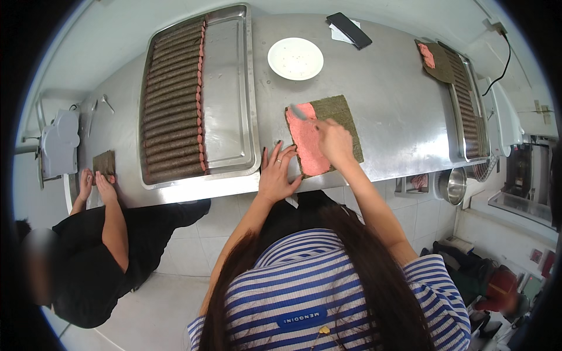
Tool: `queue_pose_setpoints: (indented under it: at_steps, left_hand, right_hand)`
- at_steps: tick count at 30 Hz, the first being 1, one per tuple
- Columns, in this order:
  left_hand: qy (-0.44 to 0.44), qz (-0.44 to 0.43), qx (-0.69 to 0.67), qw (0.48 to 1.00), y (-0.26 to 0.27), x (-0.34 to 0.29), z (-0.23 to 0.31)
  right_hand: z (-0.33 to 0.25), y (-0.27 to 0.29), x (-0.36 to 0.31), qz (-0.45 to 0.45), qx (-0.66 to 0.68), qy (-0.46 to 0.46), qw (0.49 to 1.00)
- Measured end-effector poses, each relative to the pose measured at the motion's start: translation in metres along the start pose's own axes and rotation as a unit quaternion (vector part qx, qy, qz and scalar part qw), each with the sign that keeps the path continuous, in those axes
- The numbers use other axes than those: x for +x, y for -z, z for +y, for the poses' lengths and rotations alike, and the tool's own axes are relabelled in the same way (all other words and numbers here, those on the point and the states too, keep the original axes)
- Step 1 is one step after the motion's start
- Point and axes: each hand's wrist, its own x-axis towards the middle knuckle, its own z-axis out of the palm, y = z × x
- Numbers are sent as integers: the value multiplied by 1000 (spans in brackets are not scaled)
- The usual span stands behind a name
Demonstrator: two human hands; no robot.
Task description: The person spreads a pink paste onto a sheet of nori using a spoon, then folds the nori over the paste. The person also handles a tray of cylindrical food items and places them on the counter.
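Observation:
A square dark green seaweed sheet lies flat on the steel table in front of me. Pink minced paste covers its left part, while a strip at the right stays bare. My right hand is closed round the handle of a metal spoon, whose slightly blurred end rests at the paste's upper left. My left hand lies beside the sheet's lower left edge, fingers stretched out and apart, fingertips and thumb close to or touching that edge. Nothing shows in its grasp.
A steel tray with a row of seaweed rolls stands to the left, a white bowl beyond the sheet. Back right are a phone and another tray of rolls. At the far left a co-worker's hands hold seaweed.

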Motion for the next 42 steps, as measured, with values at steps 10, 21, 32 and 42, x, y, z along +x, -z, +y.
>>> queue_pose_setpoints:
  at_steps: [10, 21, 32, 42]
  left_hand:
    - [8, -3, -3, 1000, 0, 0, 0]
    - [-4, 1, 1, 1000, -1, 2, 0]
    - [-10, 10, -5, 1000, -1, 1, 0]
    - [1, 0, 4, 1000, 0, 0, 0]
  right_hand:
    - [7, 18, -46, -107, -142, 22, 984]
    - [9, 5, 7, -6, -178, 143, 974]
    - [37, 13, 25, 12, -191, 149, 970]
    - [23, 41, -49, -201, -148, 113, 962]
